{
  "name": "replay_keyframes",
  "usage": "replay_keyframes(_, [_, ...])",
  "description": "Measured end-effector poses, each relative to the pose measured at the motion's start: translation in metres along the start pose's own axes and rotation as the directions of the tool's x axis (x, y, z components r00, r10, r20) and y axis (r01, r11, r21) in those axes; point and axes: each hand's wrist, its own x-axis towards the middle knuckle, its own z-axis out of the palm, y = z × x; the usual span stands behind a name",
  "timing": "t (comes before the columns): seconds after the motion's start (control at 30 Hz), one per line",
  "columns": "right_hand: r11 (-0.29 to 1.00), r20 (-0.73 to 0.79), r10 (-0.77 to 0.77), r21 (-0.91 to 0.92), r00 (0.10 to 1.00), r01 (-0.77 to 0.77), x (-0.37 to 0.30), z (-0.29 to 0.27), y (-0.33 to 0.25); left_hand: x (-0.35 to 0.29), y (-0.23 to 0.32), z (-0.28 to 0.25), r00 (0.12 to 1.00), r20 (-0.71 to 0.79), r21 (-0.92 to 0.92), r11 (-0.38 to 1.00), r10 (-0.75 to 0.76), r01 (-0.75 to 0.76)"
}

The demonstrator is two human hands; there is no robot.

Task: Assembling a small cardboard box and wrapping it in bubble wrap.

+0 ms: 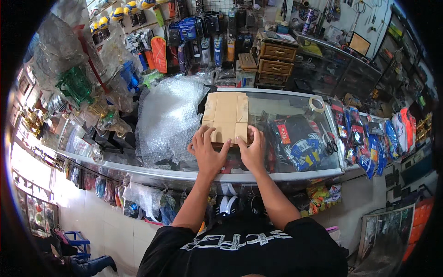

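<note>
A flat brown cardboard box (225,111) lies on the glass display counter, with creases across its top. My left hand (207,150) grips its near left corner, fingers bent over the edge and thumb against the near side. At the near right corner, my right hand (252,148) holds the box in the same way, thumb on the near edge. The undersides of the fingers are partly hidden by the box. Just left of the box spreads a large sheet of bubble wrap (168,120).
A tape roll (316,104) and black-handled scissors (329,142) rest toward the counter's right end. Packaged goods (302,143) show through the glass. Trophies in plastic (76,87) stand at the left. A wooden drawer cabinet (277,57) is beyond the counter.
</note>
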Motion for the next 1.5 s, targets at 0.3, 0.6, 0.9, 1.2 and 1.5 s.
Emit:
replay_keyframes(0.3, [0.867, 0.104, 0.126, 0.471, 0.987, -0.160, 0.011, -0.037, 0.000, -0.013, 0.033, -0.001, 0.999, -0.038, -0.001, 0.999, -0.033, 0.033])
replay_keyframes(0.6, [0.876, -0.029, -0.008, 0.482, 1.000, 0.021, 0.023, -0.151, 0.014, 0.007, 0.102, 0.034, 0.996, -0.087, -0.300, 0.953, 0.023, -0.048])
replay_keyframes(0.9, [0.919, -0.170, -0.195, 0.312, 0.966, 0.240, 0.027, -0.249, 0.062, 0.001, 0.154, 0.106, 0.979, 0.201, -0.804, 0.576, 0.033, 0.146])
replay_keyframes(1.2, [0.811, -0.162, -0.116, 0.554, 0.980, 0.187, 0.028, -0.259, 0.100, -0.024, 0.181, 0.125, 0.930, 0.309, -0.838, 0.519, 0.198, 0.167])
replay_keyframes(1.5, [0.761, 0.007, -0.238, 0.623, 0.971, 0.182, 0.022, -0.244, 0.116, -0.027, 0.175, 0.126, 0.899, 0.216, -0.838, 0.545, 0.381, -0.030])
